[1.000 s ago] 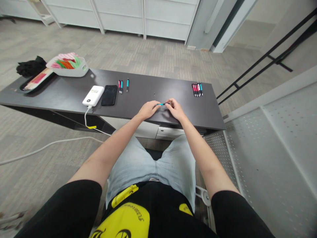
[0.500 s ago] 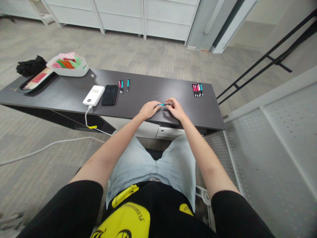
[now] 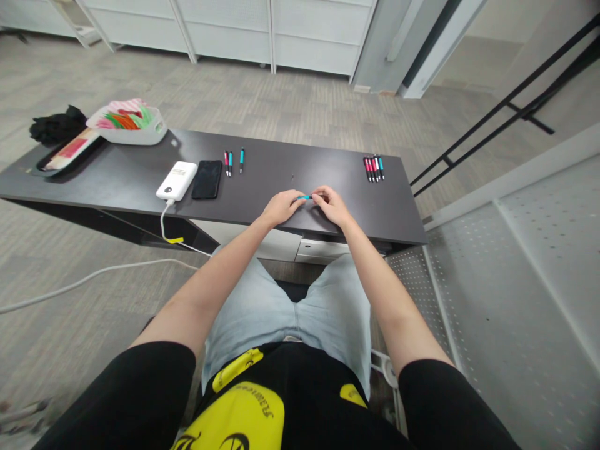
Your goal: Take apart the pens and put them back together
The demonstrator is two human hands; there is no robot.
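Note:
Between my two hands, just above the dark tabletop, lies a blue and black pen, held level from side to side. My left hand is closed on its left end. The fingers of my right hand pinch the black right end, which they mostly cover. Left of my hands rest a red pen and a blue pen side by side, with another blue pen a little apart. At the right end several red, white and blue pens lie in a row.
A black phone lies beside a white power bank with a white cable hanging over the front edge. Farther left are a white basket of colourful items, a dark tray and a black bundle.
My right hand has slid slightly left along the pen, so its fingers now cover more of the black end. My left hand stays in place on the pen.

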